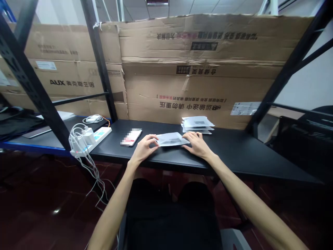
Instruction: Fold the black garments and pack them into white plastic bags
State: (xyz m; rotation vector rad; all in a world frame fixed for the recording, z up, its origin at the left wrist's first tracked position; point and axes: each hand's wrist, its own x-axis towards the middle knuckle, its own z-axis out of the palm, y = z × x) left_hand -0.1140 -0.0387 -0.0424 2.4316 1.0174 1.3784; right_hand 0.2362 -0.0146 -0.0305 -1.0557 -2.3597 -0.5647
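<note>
Pinching white packet (172, 139) with curled left hand (143, 148), pressing other end with spread right hand (197, 145), steadying it on desk (234, 152) near stacked packets (197, 125).

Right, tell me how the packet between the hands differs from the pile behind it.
The packet lies alone, while the pile stacks several such packets. The left hand and right hand touch the packet; the pile sits untouched, farther back on the black table. Both are flat, whitish sleeves with a dark central patch.
</note>
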